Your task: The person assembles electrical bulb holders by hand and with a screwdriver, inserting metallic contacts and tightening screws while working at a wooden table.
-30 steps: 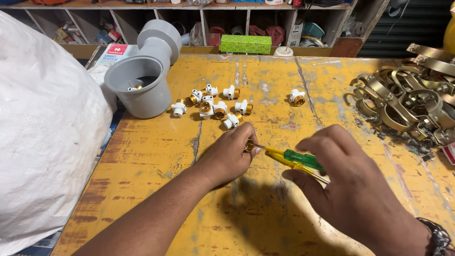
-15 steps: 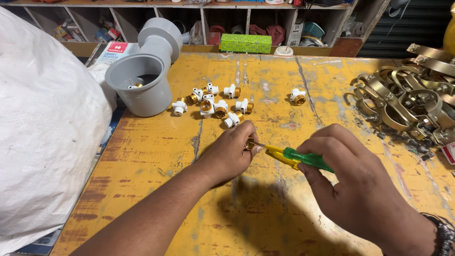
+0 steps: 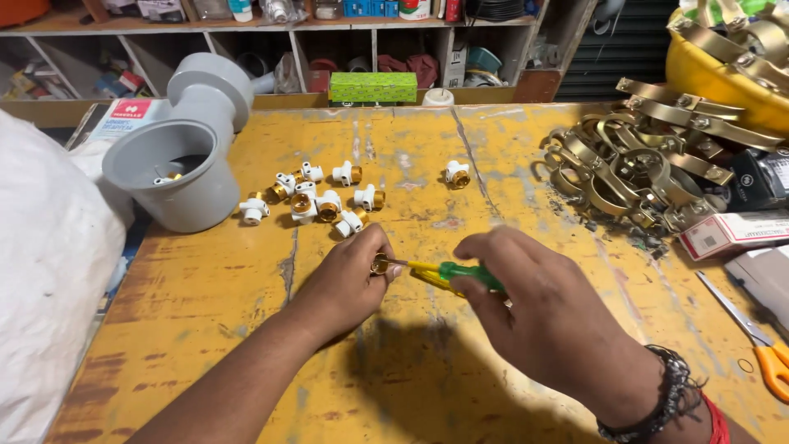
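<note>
My left hand (image 3: 349, 275) grips a small fitting with a brass ring (image 3: 380, 265) just above the yellow table (image 3: 214, 296). My right hand (image 3: 546, 308) holds a yellow and green screwdriver (image 3: 448, 274), whose tip sits in the fitting's brass end. Several white fittings with brass ends (image 3: 316, 201) lie in a loose group beyond my left hand, and one more fitting (image 3: 456, 173) lies apart to the right.
A grey pipe fitting (image 3: 177, 168) stands at the back left beside a large white sack (image 3: 45, 271). A heap of brass-coloured clamps (image 3: 633, 168) fills the right side, with scissors (image 3: 752, 329) near the right edge. A green box (image 3: 372, 86) sits by shelves behind.
Both hands stay together on the fitting; my right hand has shifted slightly on the screwdriver handle. The view has moved a little.
</note>
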